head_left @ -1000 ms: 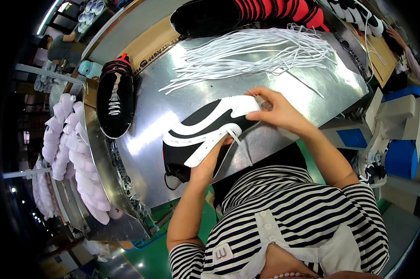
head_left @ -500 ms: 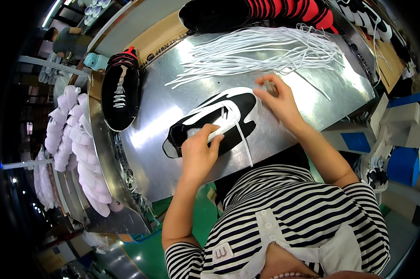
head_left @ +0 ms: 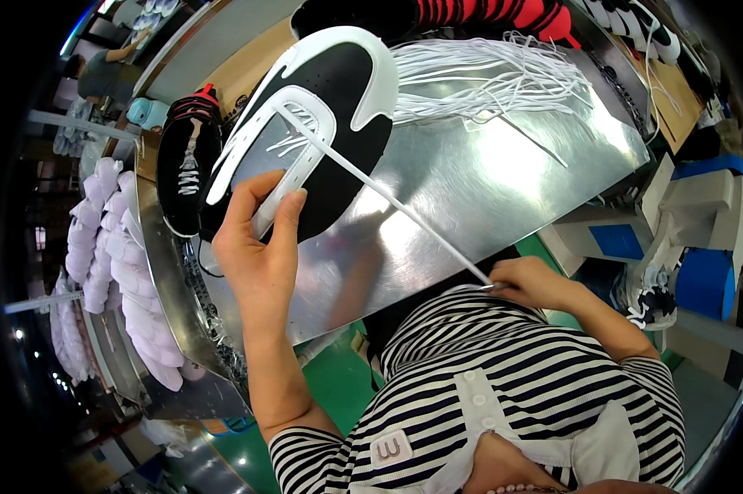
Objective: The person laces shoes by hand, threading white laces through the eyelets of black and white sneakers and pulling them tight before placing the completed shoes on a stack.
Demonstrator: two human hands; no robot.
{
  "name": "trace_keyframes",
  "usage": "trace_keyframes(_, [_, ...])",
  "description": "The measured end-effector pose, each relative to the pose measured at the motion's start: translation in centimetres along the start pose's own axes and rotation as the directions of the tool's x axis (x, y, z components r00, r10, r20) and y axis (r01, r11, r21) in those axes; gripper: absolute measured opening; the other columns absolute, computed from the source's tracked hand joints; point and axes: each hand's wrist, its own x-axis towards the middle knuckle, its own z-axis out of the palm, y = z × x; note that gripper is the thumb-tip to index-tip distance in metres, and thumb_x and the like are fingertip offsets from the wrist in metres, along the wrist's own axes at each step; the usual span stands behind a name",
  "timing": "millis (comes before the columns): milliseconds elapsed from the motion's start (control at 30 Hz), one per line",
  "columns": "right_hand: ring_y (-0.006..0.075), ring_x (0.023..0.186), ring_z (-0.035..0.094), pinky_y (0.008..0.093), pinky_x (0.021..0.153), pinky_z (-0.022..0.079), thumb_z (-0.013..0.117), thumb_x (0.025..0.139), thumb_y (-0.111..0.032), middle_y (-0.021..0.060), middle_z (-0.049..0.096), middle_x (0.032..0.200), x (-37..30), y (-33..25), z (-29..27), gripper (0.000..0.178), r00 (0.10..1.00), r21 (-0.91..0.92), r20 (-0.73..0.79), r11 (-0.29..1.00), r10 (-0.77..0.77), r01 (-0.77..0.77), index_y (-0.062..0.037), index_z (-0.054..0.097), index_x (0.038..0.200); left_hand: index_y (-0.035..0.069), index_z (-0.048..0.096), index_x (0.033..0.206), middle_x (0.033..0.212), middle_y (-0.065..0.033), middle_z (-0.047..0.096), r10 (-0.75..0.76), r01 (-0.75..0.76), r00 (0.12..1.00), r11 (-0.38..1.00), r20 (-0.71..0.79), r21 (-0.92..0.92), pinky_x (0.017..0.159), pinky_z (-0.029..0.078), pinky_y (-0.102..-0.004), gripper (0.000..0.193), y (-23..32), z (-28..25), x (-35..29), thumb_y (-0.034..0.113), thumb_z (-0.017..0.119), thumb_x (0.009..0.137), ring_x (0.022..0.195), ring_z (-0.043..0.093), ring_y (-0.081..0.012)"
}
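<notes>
My left hand [head_left: 260, 239] is closed on the white edge of a black and white shoe upper [head_left: 351, 193], thumb on the outside and fingers inside the opening. The upper is tilted up off the metal table, its rounded toe toward the far side. Short strands of lace cross inside the opening near the toe. From the eyelets there, a white shoelace [head_left: 412, 214] runs taut down to the right. Its far end is pinched by my right hand [head_left: 532, 282], low by the table's near edge. A small shiny bit shows at those fingertips, too small to name.
On the metal table [head_left: 454, 198] lies a pile of white laces [head_left: 503, 82]. A row of black and red shoe uppers [head_left: 486, 18] stands behind it. Another black upper [head_left: 188, 169] rests at the left edge, near hanging white padded pieces [head_left: 141, 288]. A person [head_left: 104, 74] is far left.
My left hand has lifted and tilted the upper up and to the left. My right hand has moved from beyond the toe down to the near edge, drawing the lace taut.
</notes>
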Motion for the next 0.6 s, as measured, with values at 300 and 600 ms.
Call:
trace_keyframes(300, [0.0087,0.059,0.041,0.0264,0.054,0.034,0.07,0.088,-0.02,0.0021,0.052,0.068,7.3,-5.7,-4.2,0.019,0.92,0.391,-0.39,0.912,0.038,0.128,-0.0017,0.068,0.093,0.01,0.064,0.099,0.076,-0.0148,0.065,-0.076,-0.091,0.91,0.923,0.409,0.374,0.063,0.048,-0.0418,0.016,-5.6,5.3,-4.2,0.02,0.067,0.086,0.071,0.064,-0.0339])
trace_keyframes(600, [0.0045,0.064,0.047,0.0231,0.06,0.04,0.07,0.087,-0.017,-0.0015,0.06,0.072,16.4,-5.4,-7.8,0.018,0.805,0.409,-0.584,0.821,-0.099,0.398,-0.0027,0.069,0.097,0.0,0.065,0.111,0.097,-0.0143,0.066,0.075,-0.354,0.834,0.833,0.546,0.426,0.073,0.05,-0.0393,0.025,-1.5,6.0,-1.9,0.017,0.061,0.093,0.082,0.064,-0.0313])
